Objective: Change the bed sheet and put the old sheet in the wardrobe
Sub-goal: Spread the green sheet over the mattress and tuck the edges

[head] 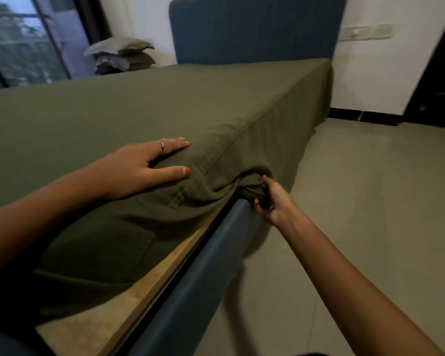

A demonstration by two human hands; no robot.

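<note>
Pressing flat on the olive green sheet [165, 104], the left hand [141, 168] lies with straight fingers near the mattress corner. The right hand [272, 199] curls around bunched sheet fabric at that corner, seemingly beside the blue bed frame [203, 265]. Grey pillows [121, 55] are stacked behind the bed.
</note>
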